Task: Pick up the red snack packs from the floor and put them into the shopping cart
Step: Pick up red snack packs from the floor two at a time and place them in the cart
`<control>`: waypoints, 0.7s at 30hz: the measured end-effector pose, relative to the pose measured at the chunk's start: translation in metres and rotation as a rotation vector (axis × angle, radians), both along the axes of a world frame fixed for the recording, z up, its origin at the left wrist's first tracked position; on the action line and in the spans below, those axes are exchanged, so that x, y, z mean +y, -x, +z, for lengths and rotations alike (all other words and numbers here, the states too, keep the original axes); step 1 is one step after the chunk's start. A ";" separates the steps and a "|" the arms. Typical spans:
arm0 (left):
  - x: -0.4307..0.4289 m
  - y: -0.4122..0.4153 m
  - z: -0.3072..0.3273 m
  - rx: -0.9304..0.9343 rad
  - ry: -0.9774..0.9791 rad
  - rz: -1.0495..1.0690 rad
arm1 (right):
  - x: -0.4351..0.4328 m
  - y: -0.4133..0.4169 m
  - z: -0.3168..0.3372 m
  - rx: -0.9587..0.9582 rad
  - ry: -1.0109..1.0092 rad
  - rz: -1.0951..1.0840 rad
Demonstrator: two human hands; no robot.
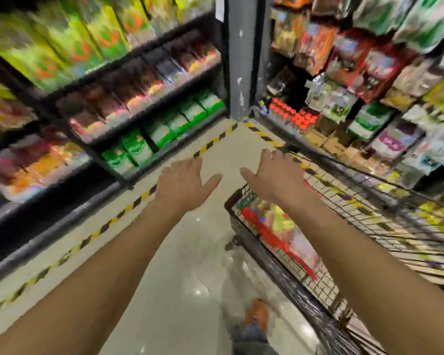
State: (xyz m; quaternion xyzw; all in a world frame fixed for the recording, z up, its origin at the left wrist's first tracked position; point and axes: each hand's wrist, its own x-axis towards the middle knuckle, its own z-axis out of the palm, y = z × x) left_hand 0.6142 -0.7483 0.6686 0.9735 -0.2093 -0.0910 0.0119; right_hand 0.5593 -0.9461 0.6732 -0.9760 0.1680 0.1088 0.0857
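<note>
Left grip (187, 181) and right grip (274, 175) were spread, holding nothing, red snack packs (269, 235) lay in the shopping cart (300, 299)

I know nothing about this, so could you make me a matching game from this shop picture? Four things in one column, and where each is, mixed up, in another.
Things
1. flat red snack pack
2. green packets
3. small red-capped bottles
4. left hand

Places
A. low on the right, near the grey pillar
B. over the pale floor, holding nothing
C. in the black wire shopping cart
D. low on the black shelf rack at left

Pairs: 1-C, 2-D, 3-A, 4-B
</note>
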 end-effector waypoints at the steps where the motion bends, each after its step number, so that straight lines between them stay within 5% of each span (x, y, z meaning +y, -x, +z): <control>1: 0.032 0.005 0.022 -0.030 0.002 0.042 | 0.025 -0.003 0.021 -0.013 0.009 0.040; 10: 0.335 0.120 0.173 -0.195 -0.065 0.485 | 0.303 0.021 0.157 -0.159 0.022 0.507; 21: 0.599 0.326 0.189 -0.189 -0.076 1.150 | 0.629 0.114 0.187 -0.203 0.026 1.150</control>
